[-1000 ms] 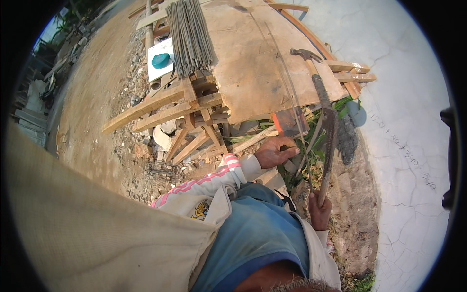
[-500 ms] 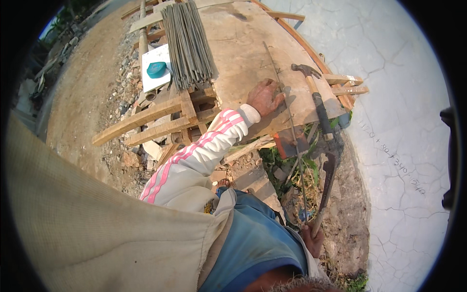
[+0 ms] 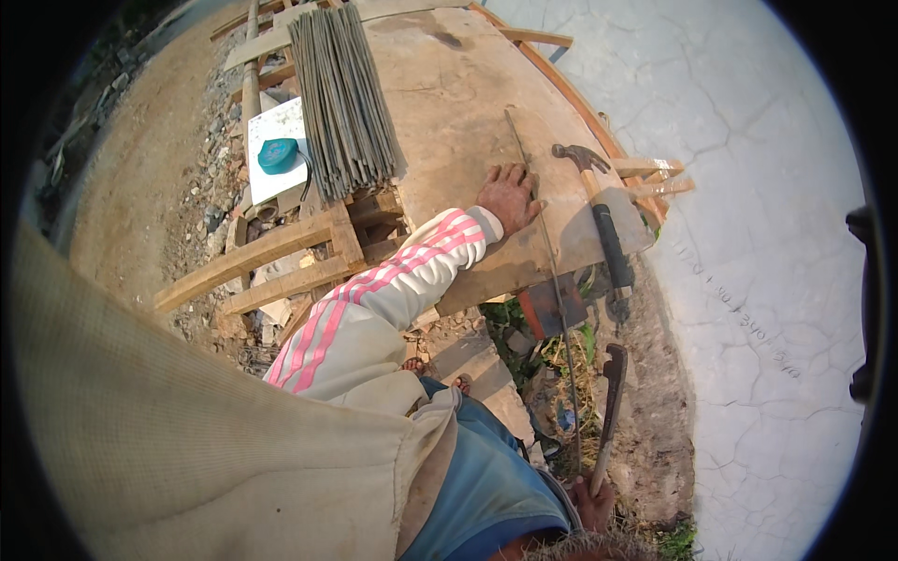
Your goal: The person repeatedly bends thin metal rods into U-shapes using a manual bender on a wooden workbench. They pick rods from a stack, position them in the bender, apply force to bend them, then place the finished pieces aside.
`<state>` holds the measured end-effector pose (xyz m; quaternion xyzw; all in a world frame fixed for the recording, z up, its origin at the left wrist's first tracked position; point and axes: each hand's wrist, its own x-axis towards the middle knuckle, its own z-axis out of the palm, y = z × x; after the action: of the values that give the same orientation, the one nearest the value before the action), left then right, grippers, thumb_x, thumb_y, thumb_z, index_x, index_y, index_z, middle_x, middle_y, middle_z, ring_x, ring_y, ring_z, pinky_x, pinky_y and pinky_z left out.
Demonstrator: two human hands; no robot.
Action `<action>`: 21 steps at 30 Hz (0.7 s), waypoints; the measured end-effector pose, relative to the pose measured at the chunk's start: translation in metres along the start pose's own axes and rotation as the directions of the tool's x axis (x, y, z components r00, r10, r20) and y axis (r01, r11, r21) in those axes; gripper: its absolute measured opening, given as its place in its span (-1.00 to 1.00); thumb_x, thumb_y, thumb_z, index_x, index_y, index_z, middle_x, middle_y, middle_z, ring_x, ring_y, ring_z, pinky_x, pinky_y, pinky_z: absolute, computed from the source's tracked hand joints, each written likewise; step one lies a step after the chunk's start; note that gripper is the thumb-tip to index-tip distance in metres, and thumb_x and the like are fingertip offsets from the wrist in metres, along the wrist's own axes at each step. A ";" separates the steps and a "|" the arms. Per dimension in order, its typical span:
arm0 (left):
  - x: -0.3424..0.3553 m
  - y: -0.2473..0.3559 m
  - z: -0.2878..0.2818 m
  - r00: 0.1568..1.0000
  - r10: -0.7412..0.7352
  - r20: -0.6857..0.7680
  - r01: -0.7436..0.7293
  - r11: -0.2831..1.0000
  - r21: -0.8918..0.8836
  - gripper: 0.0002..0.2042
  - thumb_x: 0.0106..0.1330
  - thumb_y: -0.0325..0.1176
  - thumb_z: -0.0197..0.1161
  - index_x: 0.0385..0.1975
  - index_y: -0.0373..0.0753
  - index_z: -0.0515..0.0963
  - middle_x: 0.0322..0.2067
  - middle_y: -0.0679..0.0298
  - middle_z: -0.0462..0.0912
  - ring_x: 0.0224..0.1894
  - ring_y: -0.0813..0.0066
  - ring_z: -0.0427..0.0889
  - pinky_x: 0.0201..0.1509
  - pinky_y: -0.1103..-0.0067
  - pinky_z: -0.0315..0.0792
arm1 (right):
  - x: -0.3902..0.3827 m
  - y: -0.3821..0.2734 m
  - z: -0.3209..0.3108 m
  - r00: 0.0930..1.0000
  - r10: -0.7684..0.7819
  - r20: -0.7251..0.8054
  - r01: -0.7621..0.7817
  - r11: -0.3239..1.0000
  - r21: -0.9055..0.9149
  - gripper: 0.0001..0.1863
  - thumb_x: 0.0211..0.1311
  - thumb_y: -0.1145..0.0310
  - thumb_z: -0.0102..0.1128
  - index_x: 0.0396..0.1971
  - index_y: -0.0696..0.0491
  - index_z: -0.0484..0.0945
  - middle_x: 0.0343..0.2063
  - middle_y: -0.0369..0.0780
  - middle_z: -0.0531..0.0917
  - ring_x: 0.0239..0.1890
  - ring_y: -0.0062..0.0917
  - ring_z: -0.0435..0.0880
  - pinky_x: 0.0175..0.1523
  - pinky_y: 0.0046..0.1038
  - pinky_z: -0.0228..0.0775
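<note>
My left hand (image 3: 510, 198) lies palm down on the plywood board (image 3: 440, 122), fingers stretched out, its thumb side against a thin steel rod (image 3: 546, 238). The rod runs from the board past its near edge toward my body. My right hand (image 3: 593, 506), low in the picture and partly hidden, is closed around a rebar bending bar (image 3: 610, 404) with a dark hooked head. The rod's near end comes close to that hand; whether it is held too, I cannot tell. A claw hammer (image 3: 606, 229) with a black grip rests on the board's right side.
A bundle of cut steel rods (image 3: 341, 103) lies at the far left, beside a teal tape measure (image 3: 278, 156) on a white sheet (image 3: 271, 192). Wooden beams (image 3: 253, 252) jut out left. A dark plate with an orange edge (image 3: 550, 309) sits under the rod. Cracked grey concrete (image 3: 748, 234) spreads right.
The view has shifted slightly. My right hand and the bending bar have moved back toward my body, away from the board. My left hand stays beside the rod, its fingers flatter.
</note>
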<state>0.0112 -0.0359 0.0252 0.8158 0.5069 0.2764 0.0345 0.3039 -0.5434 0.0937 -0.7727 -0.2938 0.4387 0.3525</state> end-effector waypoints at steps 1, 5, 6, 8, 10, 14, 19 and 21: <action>0.001 -0.001 0.000 1.000 -0.024 0.011 0.024 1.000 -0.005 -0.38 0.40 0.07 0.06 0.24 -0.34 0.42 0.29 -0.09 0.36 0.37 -0.02 0.30 0.47 0.15 0.08 | 0.004 -0.001 0.003 1.000 0.003 0.009 -0.003 1.000 -0.007 -0.78 0.30 0.43 0.31 -0.16 0.24 0.57 -0.63 -0.29 0.57 -0.66 -0.66 0.49 -0.56 -0.56 0.33; 0.008 -0.005 0.002 0.998 -0.058 -0.022 0.058 0.998 -0.007 -0.39 0.39 0.05 0.06 0.23 -0.37 0.43 0.31 -0.08 0.36 0.38 -0.01 0.29 0.48 0.15 0.05 | 0.014 -0.008 0.009 0.999 0.000 0.048 0.002 0.999 -0.042 -0.82 0.31 0.41 0.30 -0.24 0.19 0.55 -0.65 -0.32 0.54 -0.67 -0.68 0.47 -0.59 -0.56 0.29; 0.009 -0.005 0.003 0.998 -0.060 -0.022 0.060 0.998 0.003 -0.39 0.39 0.04 0.06 0.22 -0.38 0.43 0.31 -0.08 0.36 0.39 -0.01 0.29 0.48 0.15 0.05 | 0.015 -0.009 0.010 0.999 -0.003 0.032 0.005 0.997 -0.071 -0.83 0.31 0.41 0.30 -0.26 0.18 0.55 -0.66 -0.32 0.53 -0.67 -0.69 0.46 -0.59 -0.57 0.28; 0.010 -0.005 0.003 0.998 -0.055 -0.025 0.055 0.998 0.007 -0.38 0.39 0.05 0.07 0.23 -0.38 0.43 0.31 -0.08 0.36 0.39 -0.01 0.28 0.48 0.15 0.05 | 0.014 -0.012 0.011 0.999 0.005 0.040 -0.002 0.997 -0.076 -0.83 0.32 0.40 0.30 -0.25 0.18 0.54 -0.66 -0.33 0.53 -0.68 -0.69 0.45 -0.60 -0.57 0.26; 0.009 -0.005 0.003 0.999 -0.047 -0.015 0.047 0.999 0.003 -0.38 0.38 0.05 0.08 0.23 -0.37 0.43 0.31 -0.07 0.36 0.39 -0.01 0.28 0.48 0.14 0.06 | 0.013 -0.015 0.012 0.999 0.002 0.037 0.001 0.997 -0.081 -0.83 0.32 0.40 0.30 -0.25 0.17 0.54 -0.65 -0.32 0.53 -0.68 -0.68 0.44 -0.60 -0.57 0.25; 0.006 -0.005 0.000 0.999 -0.031 -0.007 0.031 0.999 -0.016 -0.39 0.37 0.04 0.11 0.21 -0.37 0.44 0.30 -0.07 0.37 0.39 -0.01 0.28 0.48 0.13 0.07 | 0.011 -0.020 0.013 0.998 -0.005 0.063 0.009 0.997 -0.075 -0.80 0.31 0.39 0.31 -0.22 0.19 0.54 -0.65 -0.30 0.54 -0.67 -0.67 0.45 -0.59 -0.57 0.25; 0.004 -0.004 -0.001 1.000 -0.019 -0.010 0.018 0.999 -0.038 -0.41 0.35 0.02 0.14 0.19 -0.35 0.46 0.29 -0.07 0.38 0.40 -0.01 0.28 0.48 0.13 0.06 | 0.009 -0.025 0.013 0.998 0.068 0.012 -0.067 0.995 -0.069 -0.79 0.28 0.39 0.34 -0.22 0.19 0.56 -0.63 -0.27 0.57 -0.65 -0.64 0.51 -0.57 -0.56 0.30; 0.005 -0.004 -0.001 1.000 -0.021 -0.017 0.021 0.999 -0.035 -0.41 0.34 0.02 0.16 0.19 -0.34 0.46 0.29 -0.07 0.38 0.40 0.00 0.28 0.49 0.13 0.06 | 0.009 -0.026 0.012 0.998 0.065 0.014 -0.064 0.997 -0.045 -0.78 0.27 0.40 0.36 -0.21 0.19 0.56 -0.62 -0.26 0.59 -0.64 -0.62 0.53 -0.56 -0.56 0.33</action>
<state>0.0095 -0.0305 0.0266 0.8073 0.5107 0.2918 0.0474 0.2931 -0.5185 0.1057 -0.7860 -0.2811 0.4493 0.3183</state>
